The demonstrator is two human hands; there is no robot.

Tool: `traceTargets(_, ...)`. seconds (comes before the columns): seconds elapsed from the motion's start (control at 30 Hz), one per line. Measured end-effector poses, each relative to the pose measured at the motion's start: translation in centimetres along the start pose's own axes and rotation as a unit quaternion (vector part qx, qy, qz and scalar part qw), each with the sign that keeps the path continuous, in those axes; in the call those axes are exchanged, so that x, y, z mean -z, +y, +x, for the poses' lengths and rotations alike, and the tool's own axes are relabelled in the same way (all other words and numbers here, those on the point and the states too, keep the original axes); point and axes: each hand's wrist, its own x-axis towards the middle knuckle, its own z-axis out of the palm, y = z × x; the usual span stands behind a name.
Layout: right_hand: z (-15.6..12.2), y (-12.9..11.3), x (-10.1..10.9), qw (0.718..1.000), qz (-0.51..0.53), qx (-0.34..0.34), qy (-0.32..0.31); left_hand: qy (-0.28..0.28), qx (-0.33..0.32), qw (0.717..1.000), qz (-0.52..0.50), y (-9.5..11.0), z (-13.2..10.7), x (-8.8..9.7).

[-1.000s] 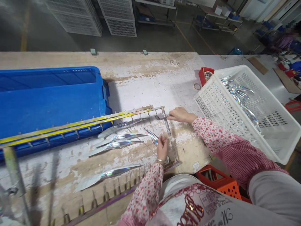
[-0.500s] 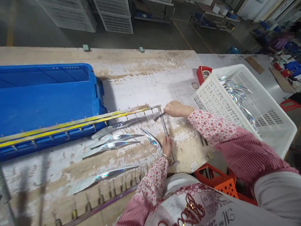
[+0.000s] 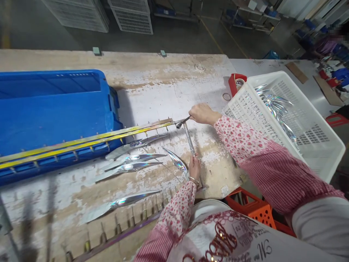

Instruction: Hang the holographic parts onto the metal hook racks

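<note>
My left hand (image 3: 194, 167) is closed around the grey crossbar (image 3: 189, 140) at the end of a metal rack. My right hand (image 3: 202, 113) grips a short dark tool with a thicker end (image 3: 183, 123), which lies at the corner where the crossbar meets the rack's yellow-coated rail (image 3: 114, 136). Small pegs stick out along both rails. Below the yellow rail, several shiny silver curved pieces lie on the table, one of them a curved silver piece (image 3: 176, 160) close beside my left hand. A second, purple-tinted rail with pegs (image 3: 117, 240) runs nearer my body.
A blue crate (image 3: 54, 112) stands at left, under the rack's far end. At right is a white perforated basket (image 3: 308, 120) holding silver pieces. A red box with tape rolls (image 3: 235, 83) sits beside it. An orange crate (image 3: 253, 207) is below the table edge.
My right hand has moved up and slightly left, lifting the tool's thick end from beside the crossbar to the rail corner. My left hand keeps its grip on the crossbar.
</note>
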Motion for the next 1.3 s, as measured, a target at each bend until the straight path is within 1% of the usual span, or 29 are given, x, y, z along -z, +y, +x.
traceTargets(0.07, 0.1, 0.5, -0.3, 1.0, 0.005, -0.018, 0.022, -0.004, -0.008, 1.0, -0.009, 0.1, 0.2, 0.1)
traceTargets(0.17, -0.1, 0.6, -0.6, 1.0, 0.008, -0.018, 0.017, 0.002, -0.018, 1.0, -0.007, 0.4, 0.7, 0.5)
traceTargets(0.27, -0.6, 0.3, -0.7, 0.999, 0.0, -0.022, 0.024, -0.001, -0.009, 0.999, -0.033, 0.8, 1.3, 0.9)
traceTargets(0.33, -0.7, 0.0, -0.5, 1.0, -0.01, -0.001, 0.022, -0.008, -0.001, 0.999, -0.048, 0.8, 1.5, 0.9)
traceTargets(0.43, -0.7, -0.4, -0.3, 0.997, -0.015, 0.071, -0.028, -0.004, -0.003, 0.999, -0.043, 0.5, 1.6, 0.8)
traceTargets(0.47, -0.6, -0.5, -0.3, 0.996, -0.015, 0.08, -0.04, 0.002, -0.003, 0.999, -0.042, 0.4, 1.6, 0.6)
traceTargets(0.5, -0.4, -0.5, -0.3, 0.996, -0.015, 0.074, -0.041, 0.009, -0.002, 0.999, -0.041, 0.4, 1.6, 0.5)
traceTargets(0.53, -0.3, -0.4, -0.4, 0.998, -0.015, 0.054, -0.028, 0.014, -0.002, 0.999, -0.038, 0.3, 1.6, 0.5)
traceTargets(0.6, -0.2, -0.2, -0.7, 1.0, -0.016, 0.0, 0.018, 0.025, -0.006, 0.999, -0.026, 0.2, 1.7, 0.3)
traceTargets(0.63, -0.2, -0.1, -0.8, 0.999, -0.015, -0.016, 0.035, 0.032, -0.009, 0.999, -0.017, 0.1, 1.7, 0.3)
traceTargets(0.7, -0.4, -0.1, -1.0, 0.999, -0.012, -0.01, 0.038, 0.047, -0.02, 0.999, 0.001, 0.0, 1.7, 0.2)
traceTargets(0.8, -0.8, 0.0, -1.0, 1.0, -0.004, 0.03, -0.002, 0.075, -0.035, 0.996, 0.027, -0.1, 1.8, 0.1)
traceTargets(0.87, -1.0, 0.1, -1.0, 1.0, 0.0, 0.016, -0.003, 0.088, -0.04, 0.995, 0.037, -0.2, 1.9, 0.0)
traceTargets(0.93, -1.1, 0.1, -1.2, 0.999, 0.003, -0.018, 0.026, 0.093, -0.042, 0.994, 0.039, -0.2, 2.1, 0.0)
traceTargets(1.0, -1.2, -0.1, -1.6, 0.999, 0.009, -0.026, 0.041, 0.097, -0.043, 0.993, 0.043, -0.2, 2.2, 0.1)
traceTargets(1.1, -1.0, -0.4, -1.8, 1.0, 0.012, 0.018, 0.0, 0.105, -0.043, 0.992, 0.058, -0.4, 2.3, 0.2)
traceTargets(1.13, -0.8, -0.4, -1.7, 1.0, 0.01, 0.02, -0.005, 0.106, -0.042, 0.992, 0.06, -0.5, 2.3, 0.2)
traceTargets(1.17, -0.5, -0.3, -1.5, 1.0, 0.008, 0.012, 0.002, 0.106, -0.04, 0.992, 0.059, -0.6, 2.3, 0.2)
traceTargets(1.23, 0.0, 0.0, -1.0, 0.999, 0.008, -0.018, 0.037, 0.107, -0.035, 0.992, 0.054, -0.7, 2.3, 0.1)
traceTargets(1.3, -0.1, 0.1, -1.0, 0.997, 0.03, -0.03, 0.061, 0.105, -0.033, 0.993, 0.051, -0.8, 2.3, 0.1)
